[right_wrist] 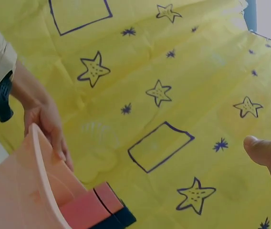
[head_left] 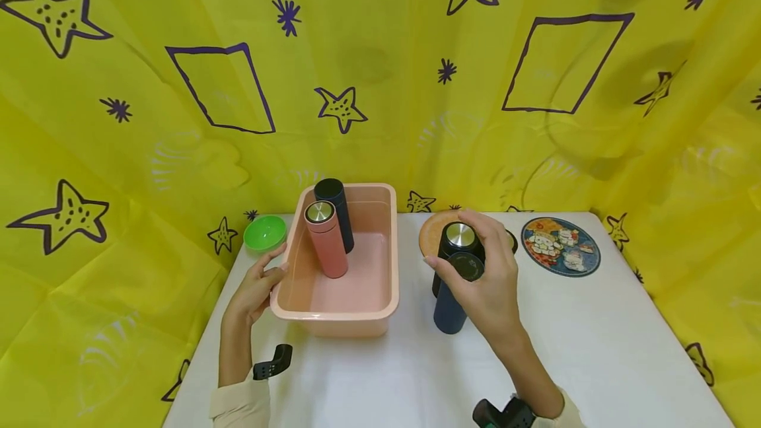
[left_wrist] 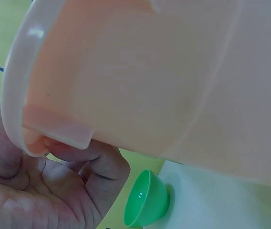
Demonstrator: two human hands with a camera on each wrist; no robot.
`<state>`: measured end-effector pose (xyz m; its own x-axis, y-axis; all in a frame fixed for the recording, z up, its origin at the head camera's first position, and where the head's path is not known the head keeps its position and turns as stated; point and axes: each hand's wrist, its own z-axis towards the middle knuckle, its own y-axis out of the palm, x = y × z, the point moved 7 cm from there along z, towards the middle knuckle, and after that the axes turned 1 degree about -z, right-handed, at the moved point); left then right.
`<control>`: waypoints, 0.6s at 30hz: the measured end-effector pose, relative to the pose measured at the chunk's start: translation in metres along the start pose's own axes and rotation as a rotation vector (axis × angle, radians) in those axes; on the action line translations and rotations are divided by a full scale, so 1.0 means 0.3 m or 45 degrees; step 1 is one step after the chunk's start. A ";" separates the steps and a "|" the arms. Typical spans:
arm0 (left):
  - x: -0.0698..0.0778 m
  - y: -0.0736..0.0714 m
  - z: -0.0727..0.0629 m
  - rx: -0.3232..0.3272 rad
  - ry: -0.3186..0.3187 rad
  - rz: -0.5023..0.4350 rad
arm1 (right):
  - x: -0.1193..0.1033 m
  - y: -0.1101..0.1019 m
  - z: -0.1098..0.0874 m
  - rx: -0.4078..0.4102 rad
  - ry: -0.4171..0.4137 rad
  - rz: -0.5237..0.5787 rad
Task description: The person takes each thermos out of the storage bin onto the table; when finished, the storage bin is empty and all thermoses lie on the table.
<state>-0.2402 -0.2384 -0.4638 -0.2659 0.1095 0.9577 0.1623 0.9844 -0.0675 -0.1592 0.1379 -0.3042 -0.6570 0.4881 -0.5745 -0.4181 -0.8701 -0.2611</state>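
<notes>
A pink plastic bin stands left of centre, with a pink thermos and a dark thermos leaning inside. My left hand grips the bin's left rim, its fingers hooked under the edge in the left wrist view. On the right, a black thermos with a silver-topped lid stands behind a navy thermos. My right hand is over their tops, thumb and fingers spread in a wide arc that overlaps both lids. Neither of these two shows in the right wrist view.
A green bowl sits just left of the bin. Behind the standing thermoses lies a round orange-brown board. Part of a dark round thing shows behind my right hand. A round cartoon-printed mat lies farther right, near the yellow curtain.
</notes>
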 end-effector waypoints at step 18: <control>0.007 -0.005 -0.002 0.001 -0.006 -0.006 | 0.125 0.361 0.028 -0.276 0.283 0.258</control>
<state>-0.2403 -0.2397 -0.4615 -0.2709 0.1055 0.9568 0.1603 0.9850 -0.0633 -0.2342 0.0625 -0.3474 -0.5510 0.2982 -0.7795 -0.1352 -0.9536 -0.2692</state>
